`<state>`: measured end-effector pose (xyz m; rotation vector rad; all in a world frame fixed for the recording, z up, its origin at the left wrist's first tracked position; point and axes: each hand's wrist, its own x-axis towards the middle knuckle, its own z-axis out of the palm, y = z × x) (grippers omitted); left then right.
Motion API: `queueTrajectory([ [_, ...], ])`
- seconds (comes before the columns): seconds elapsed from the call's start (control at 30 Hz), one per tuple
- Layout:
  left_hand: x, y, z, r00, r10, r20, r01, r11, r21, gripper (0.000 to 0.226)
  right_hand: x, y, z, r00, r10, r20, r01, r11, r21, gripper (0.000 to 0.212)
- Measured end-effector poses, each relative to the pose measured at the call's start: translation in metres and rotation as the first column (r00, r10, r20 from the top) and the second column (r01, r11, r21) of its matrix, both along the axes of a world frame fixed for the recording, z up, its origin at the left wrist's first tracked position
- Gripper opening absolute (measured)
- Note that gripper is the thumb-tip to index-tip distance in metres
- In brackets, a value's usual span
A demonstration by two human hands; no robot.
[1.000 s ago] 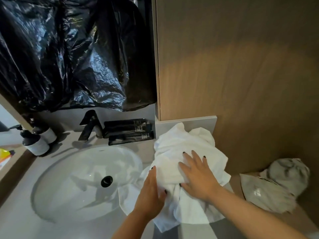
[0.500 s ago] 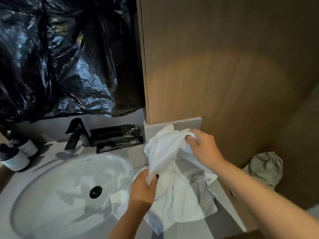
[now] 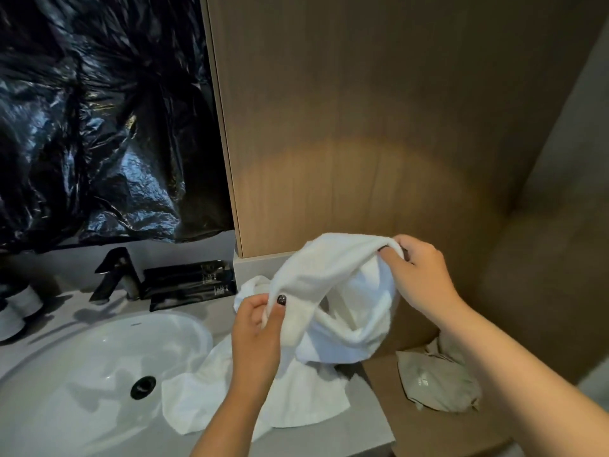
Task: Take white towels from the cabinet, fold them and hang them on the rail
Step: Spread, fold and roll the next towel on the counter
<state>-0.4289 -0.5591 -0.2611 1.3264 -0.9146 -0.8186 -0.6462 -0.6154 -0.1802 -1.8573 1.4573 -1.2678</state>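
both hands are up over the right end of the grey counter (image 3: pixel 369 427), each clamped on the same white towel (image 3: pixel 333 278). the left hand (image 3: pixel 255 338) comes in from the bottom edge with the forearm rising almost straight up, wrist a little bent, and its thumb, dark-painted nail showing, pinches a band of the cloth against the curled fingers near the towel's lower left edge. the right hand (image 3: pixel 418 278) reaches in from the lower right on a long diagonal forearm, sits higher and farther back than the left, and its fingers are curled tight round the towel's upper corner, knuckles toward the camera. between the two grips the towel is stretched in a raised arc in front of the wooden panel (image 3: pixel 362 143); the rest sags in loose folds, and its lower part lies spread on the counter, touching the rim of the white sink (image 3: pixel 99 374). a black tap (image 3: pixel 115 275) stands behind the sink, with dark tubes (image 3: pixel 191 282) lying just beside it against the back wall. crumpled black plastic sheeting (image 3: pixel 99 127) covers the space above. on a lower surface right of the counter lies a grey-green cloth bag (image 3: pixel 438 384), partly hidden by the right forearm.
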Motion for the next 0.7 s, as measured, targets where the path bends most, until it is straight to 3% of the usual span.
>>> queueTrajectory([
  [0.23, -0.057, 0.044, 0.046, 1.000, -0.016, -0.009, 0.015, 0.991, -0.129, 0.015, -0.060, 0.051, -0.011, 0.950, 0.212, -0.230, -0.154, 0.957, 0.247, 0.012],
  [0.33, -0.080, 0.068, 0.052, 0.999, -0.044, 0.024, 0.047, 0.989, -0.143, 0.020, -0.071, 0.071, -0.020, 0.934, 0.285, -0.215, -0.212, 0.927, 0.308, 0.032],
  [0.53, -0.108, 0.111, 0.049, 0.978, -0.186, 0.093, 0.193, 0.978, -0.078, 0.025, -0.072, 0.098, -0.031, 0.900, 0.426, -0.096, -0.385, 0.879, 0.282, 0.061],
  [0.7, -0.107, 0.131, 0.051, 0.976, -0.212, 0.057, 0.217, 0.972, -0.088, 0.018, -0.065, 0.119, -0.039, 0.856, 0.517, -0.029, -0.491, 0.828, 0.272, 0.030],
])
